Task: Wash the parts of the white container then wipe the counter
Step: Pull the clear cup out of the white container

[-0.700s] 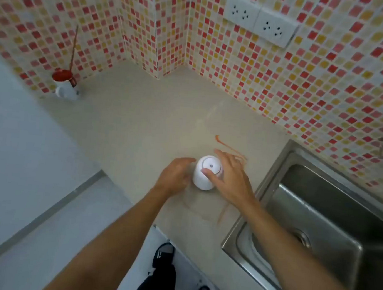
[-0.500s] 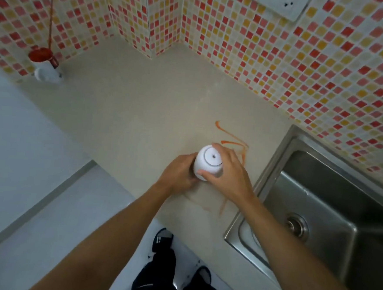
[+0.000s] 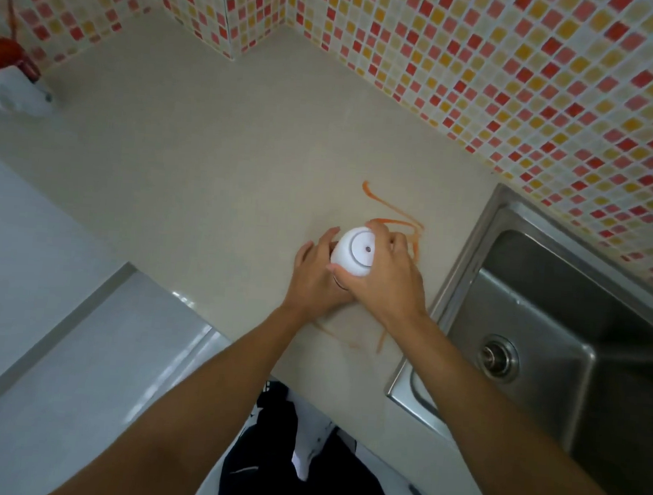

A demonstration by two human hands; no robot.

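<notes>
Hazard: small white rounded plastic container, clasped by left hand and right hand above orange-smeared beige counter, may slip, spreading sauce

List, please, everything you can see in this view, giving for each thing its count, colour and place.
white container: one, white, on the counter left of the sink, held between both hands
orange smears: several streaks, orange, on the counter around the container
counter: one, beige, running into the tiled corner
sink: one, steel, at the right, with a drain
tiled wall: mosaic of red, orange and white, behind the counter
small pot: one, white with a red top, at the far left of the counter
left hand: one, on the container's left side
right hand: one, over its right side
</notes>
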